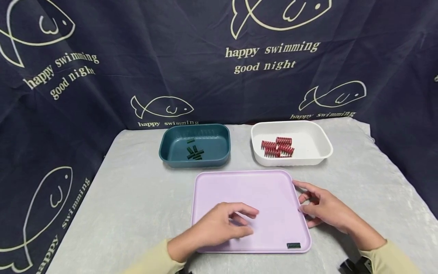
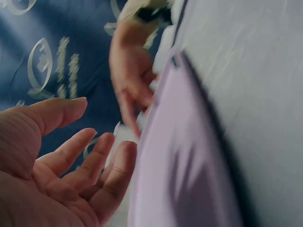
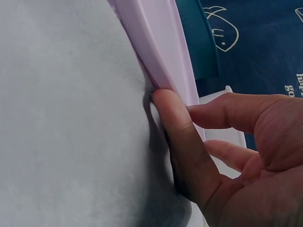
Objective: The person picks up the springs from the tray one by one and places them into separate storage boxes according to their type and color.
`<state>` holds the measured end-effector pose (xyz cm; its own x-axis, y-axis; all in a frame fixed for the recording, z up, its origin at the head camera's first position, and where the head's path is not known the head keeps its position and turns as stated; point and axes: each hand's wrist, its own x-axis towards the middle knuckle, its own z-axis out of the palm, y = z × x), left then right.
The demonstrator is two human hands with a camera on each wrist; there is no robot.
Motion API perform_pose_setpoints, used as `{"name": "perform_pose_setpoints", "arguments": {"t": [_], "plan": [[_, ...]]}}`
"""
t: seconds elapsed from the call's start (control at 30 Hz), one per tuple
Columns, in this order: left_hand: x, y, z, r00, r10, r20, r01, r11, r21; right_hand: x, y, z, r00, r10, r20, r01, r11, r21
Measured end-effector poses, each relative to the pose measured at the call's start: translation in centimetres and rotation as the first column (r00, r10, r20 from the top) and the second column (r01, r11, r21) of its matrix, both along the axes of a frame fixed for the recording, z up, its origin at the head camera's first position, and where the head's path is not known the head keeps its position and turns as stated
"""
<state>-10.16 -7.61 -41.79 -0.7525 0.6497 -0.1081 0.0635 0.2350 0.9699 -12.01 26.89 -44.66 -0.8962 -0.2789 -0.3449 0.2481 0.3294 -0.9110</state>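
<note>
A light purple tray [image 1: 246,190] lies in the middle of the table. One dark coil spring [image 1: 293,246] rests in its near right corner. At the tray's right edge, my right hand [image 1: 326,209] pinches the rim; in the right wrist view, fingers [image 3: 177,116] sit at the rim's outer side and underside. My left hand [image 1: 222,224] hovers over the tray's near left part, its fingers loosely bent and apart, holding nothing. The left wrist view shows that hand's palm and spread fingers [image 2: 111,175] near the tray's edge.
Behind the tray stand a teal container [image 1: 195,163] with several dark green springs [image 1: 195,153] and, to its right, a white container [image 1: 308,152] with several red springs [image 1: 278,146]. A grey cloth [image 1: 137,198] covers the table. Dark blue printed curtains [image 1: 191,61] hang behind and beside it.
</note>
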Motion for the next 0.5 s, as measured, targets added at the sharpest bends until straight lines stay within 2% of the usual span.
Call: {"name": "perform_pose_setpoints", "arguments": {"t": [0.23, 0.43, 0.5], "plan": [[0.9, 4.6, -1.2, 0.998, -0.06, -0.037, 0.058, 0.998, -0.038, 0.0, -0.1, 0.1, 1.0, 0.001, -0.016, -0.001, 1.0, 0.015], [1.3, 6.8, -1.9, 0.996, -0.075, -0.05, 0.07, 0.993, -0.095, 0.1, -0.1, 0.0, 1.0, 0.004, -0.027, -0.003, 1.0, 0.021], [1.4, 7.4, -2.0, 0.997, -0.073, -0.02, 0.071, 0.993, -0.093, 0.1, -0.1, -0.1, 1.0, 0.004, -0.031, -0.003, 1.0, 0.024]]}}
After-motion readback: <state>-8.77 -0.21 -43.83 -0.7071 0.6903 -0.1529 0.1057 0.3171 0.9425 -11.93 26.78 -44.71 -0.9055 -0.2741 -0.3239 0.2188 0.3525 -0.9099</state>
